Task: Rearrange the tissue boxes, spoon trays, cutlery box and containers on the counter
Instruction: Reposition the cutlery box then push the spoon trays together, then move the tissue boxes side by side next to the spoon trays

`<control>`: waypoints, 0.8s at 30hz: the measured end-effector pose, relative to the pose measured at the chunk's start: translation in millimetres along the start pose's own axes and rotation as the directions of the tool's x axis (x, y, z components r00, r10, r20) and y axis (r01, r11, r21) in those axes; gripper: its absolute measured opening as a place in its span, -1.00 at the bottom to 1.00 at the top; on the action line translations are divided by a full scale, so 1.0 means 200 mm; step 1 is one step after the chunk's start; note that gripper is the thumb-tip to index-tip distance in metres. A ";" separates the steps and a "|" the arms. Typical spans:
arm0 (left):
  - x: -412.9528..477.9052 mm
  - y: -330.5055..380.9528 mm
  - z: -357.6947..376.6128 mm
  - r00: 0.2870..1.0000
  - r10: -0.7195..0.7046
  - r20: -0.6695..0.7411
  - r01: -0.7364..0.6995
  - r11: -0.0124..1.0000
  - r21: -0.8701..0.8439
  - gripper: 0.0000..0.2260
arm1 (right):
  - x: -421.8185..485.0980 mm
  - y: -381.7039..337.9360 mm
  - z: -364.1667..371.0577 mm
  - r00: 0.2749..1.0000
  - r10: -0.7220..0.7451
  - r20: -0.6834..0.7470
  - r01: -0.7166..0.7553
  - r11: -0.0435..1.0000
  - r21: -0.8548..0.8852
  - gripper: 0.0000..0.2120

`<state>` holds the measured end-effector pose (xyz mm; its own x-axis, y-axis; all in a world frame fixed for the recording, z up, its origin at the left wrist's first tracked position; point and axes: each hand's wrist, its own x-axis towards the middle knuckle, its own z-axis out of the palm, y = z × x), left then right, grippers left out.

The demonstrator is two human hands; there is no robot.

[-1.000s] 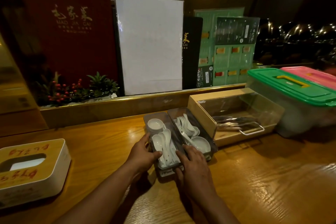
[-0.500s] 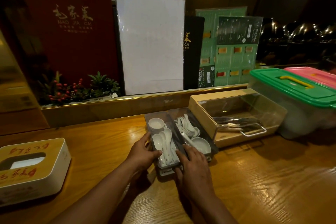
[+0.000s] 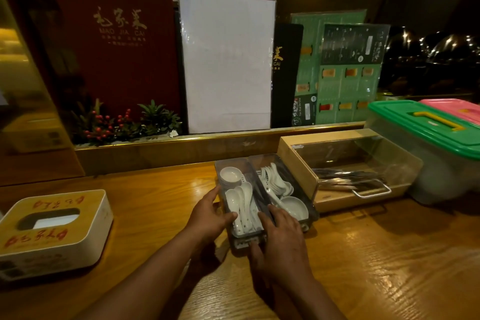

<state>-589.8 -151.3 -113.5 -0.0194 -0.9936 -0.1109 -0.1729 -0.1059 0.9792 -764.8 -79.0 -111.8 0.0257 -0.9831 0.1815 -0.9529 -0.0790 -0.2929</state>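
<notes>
Two clear spoon trays lie side by side on the wooden counter, both holding white ceramic spoons and small dishes. My left hand (image 3: pixel 207 215) grips the left edge of the left spoon tray (image 3: pixel 222 166), thumb over its rim. My right hand (image 3: pixel 281 236) holds the near end of that tray, fingers resting on the divide with the right spoon tray (image 3: pixel 293 171). A wooden cutlery box (image 3: pixel 298 163) with a clear lid stands just to the right. A white tissue box (image 3: pixel 85 247) with a wood-coloured top sits at the near left.
A green-lidded clear container (image 3: pixel 426 125) and a pink-lidded container (image 3: pixel 457 109) stand at the far right. Upright menus and a white board line the raised ledge (image 3: pixel 181 150) behind the counter, with a small plant with red berries (image 3: pixel 124 125) at the left.
Both hands keep their grip on the left spoon tray. The trays and hands have barely shifted; only the view has moved slightly.
</notes>
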 end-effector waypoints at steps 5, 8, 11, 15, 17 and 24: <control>-0.11 0.00 -0.19 0.976 0.192 -0.106 -0.162 0.957 0.239 -0.38 | 0.01 -0.16 0.03 0.989 -0.113 -0.098 0.123 0.987 0.105 -0.34; -0.23 0.01 -0.43 0.941 0.319 -0.110 -0.234 0.851 0.470 -0.49 | 0.05 -0.34 0.12 0.953 -0.243 -0.179 0.278 0.938 0.208 -0.49; -0.36 0.00 -0.74 0.909 0.381 -0.167 -0.203 0.757 0.621 -0.56 | 0.07 -0.59 0.21 0.923 -0.363 -0.127 0.384 0.882 0.272 -0.52; -0.50 -0.02 -1.14 0.870 0.385 -0.307 -0.077 0.722 0.688 -0.62 | 0.07 -0.94 0.31 0.890 -0.455 -0.016 0.435 0.840 0.326 -0.45; -0.56 -0.04 -1.32 0.850 0.388 -0.355 -0.022 0.701 0.713 -0.62 | 0.08 -1.10 0.37 0.884 -0.467 0.013 0.441 0.842 0.310 -0.37; -0.61 -0.18 -1.70 0.918 0.243 -0.312 0.083 0.653 0.752 -0.32 | 0.08 -1.47 0.48 0.908 -0.416 0.041 0.395 0.885 0.246 -0.32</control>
<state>-247.0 -39.4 -78.4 0.2474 -0.9503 0.1892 -0.8556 -0.1226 0.5029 -455.0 -87.9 -112.0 0.4322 -0.8668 0.2487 -0.7591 -0.4986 -0.4186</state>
